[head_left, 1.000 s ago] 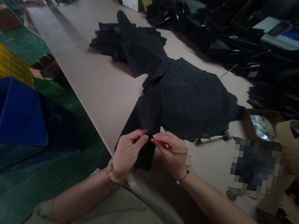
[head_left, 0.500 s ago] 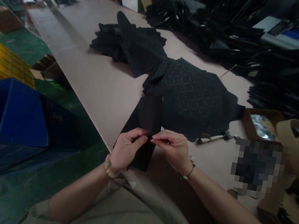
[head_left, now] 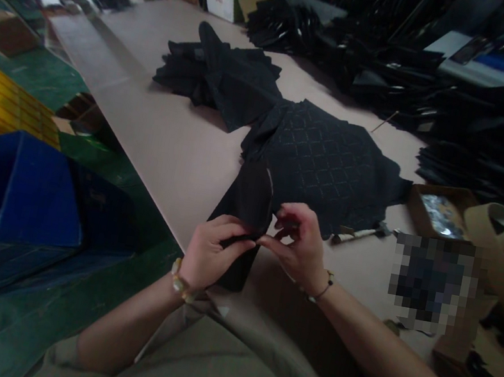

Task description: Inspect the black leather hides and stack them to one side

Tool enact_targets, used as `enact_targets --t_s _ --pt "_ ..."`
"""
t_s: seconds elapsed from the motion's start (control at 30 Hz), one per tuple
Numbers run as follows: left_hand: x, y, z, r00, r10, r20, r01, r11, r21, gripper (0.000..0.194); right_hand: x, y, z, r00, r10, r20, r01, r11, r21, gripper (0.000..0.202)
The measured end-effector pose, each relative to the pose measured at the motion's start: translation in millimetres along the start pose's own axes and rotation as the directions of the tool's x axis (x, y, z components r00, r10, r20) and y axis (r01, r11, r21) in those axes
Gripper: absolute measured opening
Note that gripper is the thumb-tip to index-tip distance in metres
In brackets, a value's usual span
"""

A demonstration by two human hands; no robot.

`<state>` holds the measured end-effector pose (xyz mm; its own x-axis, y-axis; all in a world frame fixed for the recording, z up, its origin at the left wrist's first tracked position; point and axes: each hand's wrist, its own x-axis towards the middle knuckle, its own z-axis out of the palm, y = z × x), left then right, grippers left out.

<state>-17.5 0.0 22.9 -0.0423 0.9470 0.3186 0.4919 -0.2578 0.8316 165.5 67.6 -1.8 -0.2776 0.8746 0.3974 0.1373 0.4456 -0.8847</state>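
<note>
A black fabric piece (head_left: 254, 198) lies over the table's near edge, its upper part raised and curved. My left hand (head_left: 212, 250) pinches its lower edge between thumb and fingers. At the right side of the same piece is my right hand (head_left: 298, 242), thumb tip close to my left fingertips and fingers curled at the fabric's edge; whether it grips the cloth is too small to tell. Just beyond, a pile of black pieces with a diamond grid pattern (head_left: 326, 156) rests on the table (head_left: 164, 134). Another black stack (head_left: 223, 76) lies farther back.
To the left, a blue bin (head_left: 45, 197) and a yellow crate (head_left: 7, 106) stand on the green floor. Black pieces (head_left: 385, 69) line the table's back. At right are a small box with shiny items (head_left: 442, 215) and a cardboard box (head_left: 488, 341).
The fabric's upper part has bulged and curved up, showing a light edge. My right hand's fingers have lifted and spread from its thumb. My left hand has shifted slightly.
</note>
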Motion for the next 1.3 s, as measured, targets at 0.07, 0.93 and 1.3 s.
enact_targets --t_s 0.07,0.93,1.3 --pt "-2 -1 -0.9 0.989 0.145 -0.011 -0.144 0.984 0.104 0.012 0 0 -9 0.979 -0.197 -0.044 0.18 0.95 -0.254 0.046" --pt "-8 -7 -13.7 0.791 0.607 0.074 -0.591 0.728 0.347 0.025 -1 -5 -20 0.671 -0.685 0.283 0.734 0.563 -0.38 0.024" --pt "-9 -12 -18.2 0.753 0.641 0.153 -0.64 0.656 0.4 0.025 -3 -7 -15 0.652 -0.713 0.258 0.741 0.527 -0.416 0.017"
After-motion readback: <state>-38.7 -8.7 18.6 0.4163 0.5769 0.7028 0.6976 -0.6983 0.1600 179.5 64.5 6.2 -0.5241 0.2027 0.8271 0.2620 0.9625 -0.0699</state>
